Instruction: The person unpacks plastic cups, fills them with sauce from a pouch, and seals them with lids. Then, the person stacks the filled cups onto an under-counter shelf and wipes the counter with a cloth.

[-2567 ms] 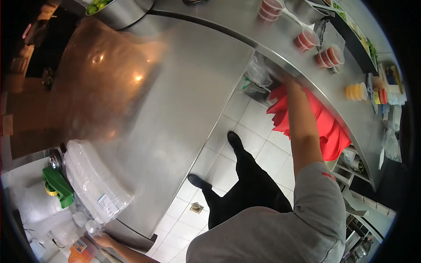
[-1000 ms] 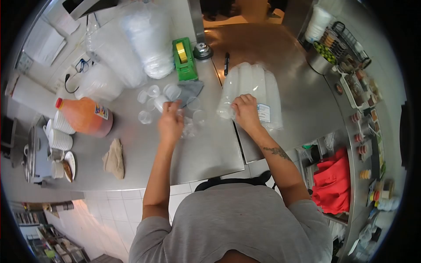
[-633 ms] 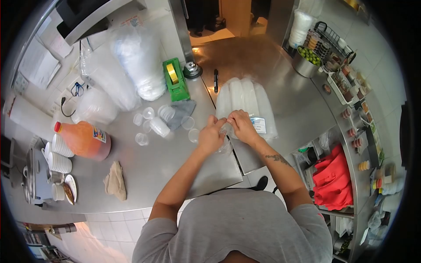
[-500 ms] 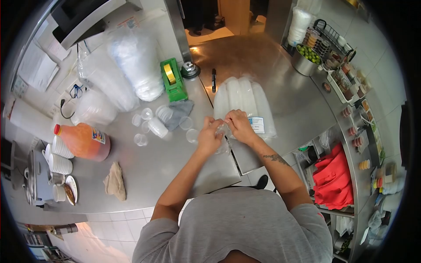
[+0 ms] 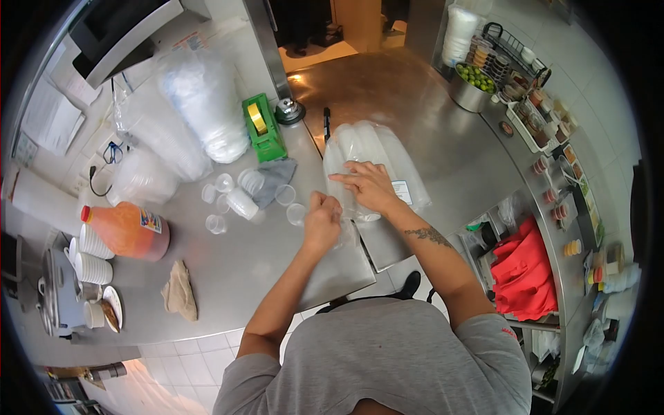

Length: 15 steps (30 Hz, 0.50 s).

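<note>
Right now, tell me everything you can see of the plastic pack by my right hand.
The plastic pack is clear, shiny wrapping around long, whitish rows set side by side. It lies on the steel counter, with the black marker by its far left corner and a pale label near its near end. Your right hand, fingers spread, partly covers it; contact is hard to tell.

Steel counters [image 5: 277, 277] meeting at a seam, pale tiled wall [image 5: 588, 76], light floor tiles [image 5: 187, 363], warm-lit opening [image 5: 356, 28]
</note>
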Tool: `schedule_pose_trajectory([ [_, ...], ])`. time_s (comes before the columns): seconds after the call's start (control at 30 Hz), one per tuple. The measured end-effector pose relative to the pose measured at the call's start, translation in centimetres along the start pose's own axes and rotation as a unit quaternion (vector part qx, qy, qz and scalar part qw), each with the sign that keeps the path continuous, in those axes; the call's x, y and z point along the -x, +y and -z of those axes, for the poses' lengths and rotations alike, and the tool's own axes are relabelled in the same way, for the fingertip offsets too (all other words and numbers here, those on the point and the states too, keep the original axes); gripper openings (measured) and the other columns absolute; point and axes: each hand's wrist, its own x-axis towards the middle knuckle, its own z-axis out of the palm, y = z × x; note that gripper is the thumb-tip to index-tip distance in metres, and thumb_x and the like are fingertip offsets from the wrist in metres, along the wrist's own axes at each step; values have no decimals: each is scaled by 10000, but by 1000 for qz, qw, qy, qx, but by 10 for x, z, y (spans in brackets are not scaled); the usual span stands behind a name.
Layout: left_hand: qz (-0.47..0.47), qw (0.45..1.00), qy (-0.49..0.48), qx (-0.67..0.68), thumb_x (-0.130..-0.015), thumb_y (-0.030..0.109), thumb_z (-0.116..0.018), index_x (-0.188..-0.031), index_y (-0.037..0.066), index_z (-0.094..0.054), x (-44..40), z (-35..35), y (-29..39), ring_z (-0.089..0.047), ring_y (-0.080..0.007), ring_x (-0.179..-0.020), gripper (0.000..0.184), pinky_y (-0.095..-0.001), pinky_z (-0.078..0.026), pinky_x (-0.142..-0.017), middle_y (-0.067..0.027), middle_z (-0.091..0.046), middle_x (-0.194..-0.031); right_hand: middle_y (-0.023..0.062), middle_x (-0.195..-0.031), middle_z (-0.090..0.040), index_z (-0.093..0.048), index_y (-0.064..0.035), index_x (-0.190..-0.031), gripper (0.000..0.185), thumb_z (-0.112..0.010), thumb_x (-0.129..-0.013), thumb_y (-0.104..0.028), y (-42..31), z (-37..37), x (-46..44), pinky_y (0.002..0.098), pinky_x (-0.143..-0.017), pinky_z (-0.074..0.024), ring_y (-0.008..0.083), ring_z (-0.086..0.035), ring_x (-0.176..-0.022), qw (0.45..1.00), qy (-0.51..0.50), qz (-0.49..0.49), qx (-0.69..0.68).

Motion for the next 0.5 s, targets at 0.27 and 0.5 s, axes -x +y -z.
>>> schedule_pose_trajectory([
  [0.27, -80, 995, -40, -34, -741, 20, -620, -810, -5, -516, 22, 8, 6, -551, -337, -764, 128, -398, -452, -652, -161, -463, -938, 3, -1281, -522, -617, -387, -1172, 321, -554, -886, -256, -12, 0, 7, 364, -929, -311, 186, -455, -1140, 1000, 4, 13, -13],
  [0.5, -95, 994, -53, 30, -732, 56, -667, -813, -6, -504, 28, 28, 7, -530, -275, -728, 193, -353, -433, -627, -131, -510, -834, 22, -1228, -545, -646, -345, -1141, 319, -588, -850, -226, -25, -6, 17, 385, -922, -337, 221, -490, -1091, 999, 23, 20, -39],
])
